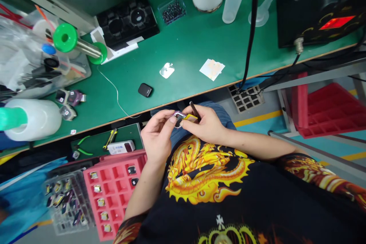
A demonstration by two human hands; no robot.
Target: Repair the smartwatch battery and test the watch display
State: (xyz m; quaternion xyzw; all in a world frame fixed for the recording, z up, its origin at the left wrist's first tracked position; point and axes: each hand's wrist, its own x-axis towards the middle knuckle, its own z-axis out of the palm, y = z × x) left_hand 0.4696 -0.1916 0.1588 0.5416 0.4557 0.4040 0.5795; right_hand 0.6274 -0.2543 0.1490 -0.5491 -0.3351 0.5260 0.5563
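Note:
My left hand [157, 135] is closed, with thumb and fingers pinching a small open electronic device housing [179, 118] with a purplish rim and dark parts inside. Against its right side, my right hand [207, 124] grips a dark slim tool [195, 111], perhaps tweezers. A flat yellow-edged piece [191, 117] shows by the right fingers; whether it is joined to the housing I cannot tell. Both hands are over my lap, just off the bench edge. On the green bench [183, 45] beyond lies a small black rounded-square cover [145, 90].
A white sticker [167, 70] and a paper square [212, 69] lie on the bench. At left stand a solder wire spool [65, 38] and a white bottle [37, 120]. Below is a pink tray [110, 164] with small parts. A black cable [252, 26] hangs at right.

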